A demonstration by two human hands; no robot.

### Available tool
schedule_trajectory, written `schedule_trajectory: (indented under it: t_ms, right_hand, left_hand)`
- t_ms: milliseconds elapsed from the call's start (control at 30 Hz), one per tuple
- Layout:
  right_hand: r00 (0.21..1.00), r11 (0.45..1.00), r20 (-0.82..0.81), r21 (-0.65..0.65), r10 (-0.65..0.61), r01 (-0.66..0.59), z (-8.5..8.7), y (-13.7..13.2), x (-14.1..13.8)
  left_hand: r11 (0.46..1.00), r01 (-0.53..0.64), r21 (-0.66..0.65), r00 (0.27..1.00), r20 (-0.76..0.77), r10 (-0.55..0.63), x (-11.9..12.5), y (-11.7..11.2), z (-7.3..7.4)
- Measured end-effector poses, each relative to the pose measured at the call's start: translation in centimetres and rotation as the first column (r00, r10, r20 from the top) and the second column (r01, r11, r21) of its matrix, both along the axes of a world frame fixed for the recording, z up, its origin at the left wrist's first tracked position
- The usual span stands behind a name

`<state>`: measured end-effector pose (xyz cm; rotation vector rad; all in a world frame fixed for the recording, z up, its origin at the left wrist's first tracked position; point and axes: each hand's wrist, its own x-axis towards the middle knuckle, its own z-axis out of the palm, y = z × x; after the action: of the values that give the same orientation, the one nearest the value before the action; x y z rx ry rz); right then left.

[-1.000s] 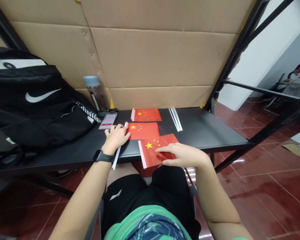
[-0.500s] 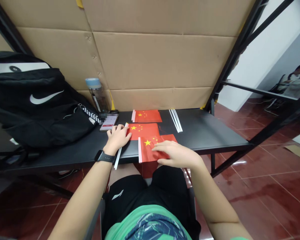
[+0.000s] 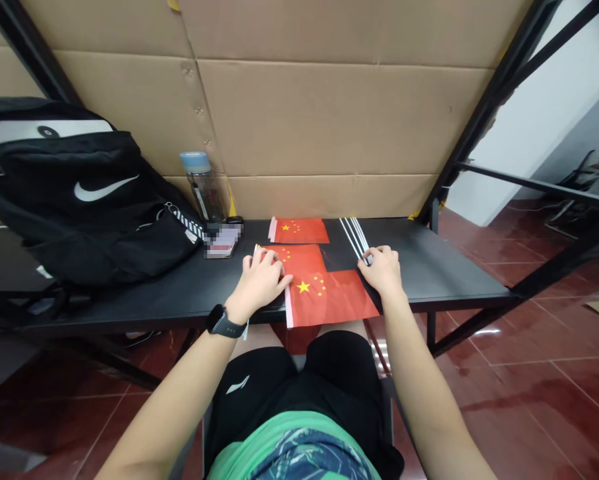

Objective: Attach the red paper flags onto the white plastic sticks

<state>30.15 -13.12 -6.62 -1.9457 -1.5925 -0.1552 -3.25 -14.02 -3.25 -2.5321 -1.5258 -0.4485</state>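
Note:
My right hand (image 3: 382, 269) pinches the near ends of several thin white sticks (image 3: 353, 235) lying at the back of the black table. The leftmost stick is angled slightly apart from the others. My left hand (image 3: 260, 280) is spread with fingers bent, over the left end of the middle red flag (image 3: 306, 257). Its thumb tip touches the white-edged corner of the front red flag (image 3: 336, 303), which overhangs the table edge. Under the left hand, white stick ends show at the fingertips and below the wrist; the rest is hidden. Another red flag (image 3: 302, 231) lies behind.
A black backpack (image 3: 89, 213) stands on the left of the black table (image 3: 439, 270). Beside it are a bottle with a blue lid (image 3: 195, 161) and a phone (image 3: 223, 241). A cardboard wall (image 3: 329, 120) closes the back, and a metal frame post (image 3: 472, 127) slants at right.
My right hand has left the front flag and moved right and away from me to the white sticks. My left hand has shifted right, its thumb now at the front flag's corner.

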Motion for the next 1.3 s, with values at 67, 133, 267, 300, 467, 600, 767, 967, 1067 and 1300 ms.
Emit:
schedule_trajectory:
  t_ms: [67, 133, 267, 300, 467, 600, 767, 967, 1067, 1300]
  right_hand:
    - [1.0, 1.0, -0.008, -0.025, 0.013, -0.014, -0.1, 0.0, -0.3]
    - [1.0, 0.999, -0.013, -0.039, 0.018, -0.019, -0.1, 0.0, -0.5]
    - [1.0, 0.999, -0.011, -0.037, 0.009, -0.01, -0.1, 0.1, -0.5]
    - [1.0, 0.999, -0.009, -0.035, 0.005, -0.006, 0.0, 0.1, -0.6]
    - [0.998, 0.998, -0.034, -0.037, -0.06, 0.059, 0.5, -0.3, -1.2]
    - [0.996, 0.995, -0.043, -0.059, -0.082, 0.08, 0.7, -0.5, -1.5]
    - [0.995, 0.994, -0.007, -0.048, -0.096, 0.095, 0.3, -0.5, -1.5]
    - [0.993, 0.995, -0.075, 0.036, -0.088, 0.091, 0.3, -0.4, -1.4]
    - [0.98, 0.994, -0.184, 0.059, -0.082, 0.094, 1.0, -0.4, -1.0]
    - [0.666, 0.958, -0.693, 0.258, 0.277, -0.13, 2.9, -0.6, -0.1]
  left_hand:
    - [1.0, -0.021, 0.011, 0.999, -0.04, 0.022, 0.4, -0.1, 0.2]
    - [0.999, -0.034, -0.001, 0.998, -0.059, 0.034, 0.7, 0.1, 0.3]
    - [0.999, -0.017, -0.029, 1.0, -0.022, 0.016, 1.0, 0.5, 0.3]
    - [0.999, -0.01, -0.033, 1.0, -0.008, 0.01, 1.0, 0.6, 0.3]
    - [0.997, 0.024, -0.071, 0.995, 0.097, -0.017, 1.3, 0.8, 0.7]
    - [0.986, 0.117, -0.117, 0.953, 0.291, -0.079, 1.9, 0.3, 2.2]
    - [0.951, 0.287, -0.111, 0.828, 0.529, -0.188, 2.9, -1.2, 4.0]
    - [0.883, 0.455, -0.116, 0.674, 0.693, -0.256, 3.0, -2.9, 4.4]
    - [0.862, 0.49, -0.13, 0.626, 0.741, -0.244, 2.7, -3.7, 4.3]
    - [0.89, 0.448, -0.086, 0.518, 0.836, -0.18, 1.8, -4.4, 3.2]
